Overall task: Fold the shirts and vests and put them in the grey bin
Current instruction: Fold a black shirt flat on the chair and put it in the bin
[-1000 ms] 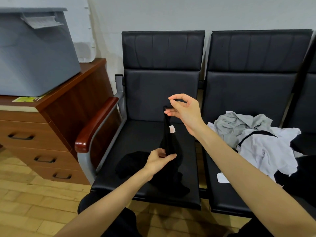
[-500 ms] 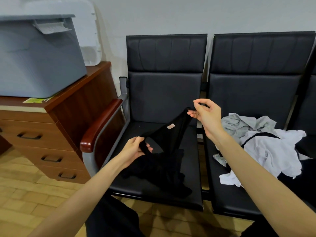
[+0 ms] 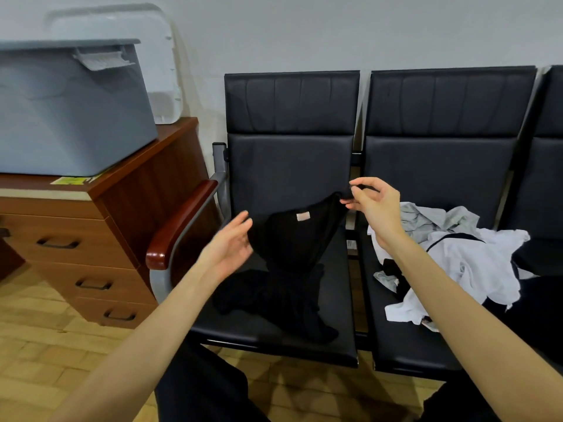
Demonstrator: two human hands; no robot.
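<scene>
Black seat (image 3: 274, 333) | vest (image 3: 298, 242) spans your hands, left-low to right-high | right hand (image 3: 376, 205) pinches top corner | left hand (image 3: 230, 248) spread, touching its other edge

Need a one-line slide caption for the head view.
Right hand pinches a black garment above the chair seat; left hand touches its edge.

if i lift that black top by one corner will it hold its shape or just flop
Probably flops: the black top sags between the right hand pinching its edge and the left hand, its lower part crumpled on the chair seat. It looks thin, so likely light.
</scene>
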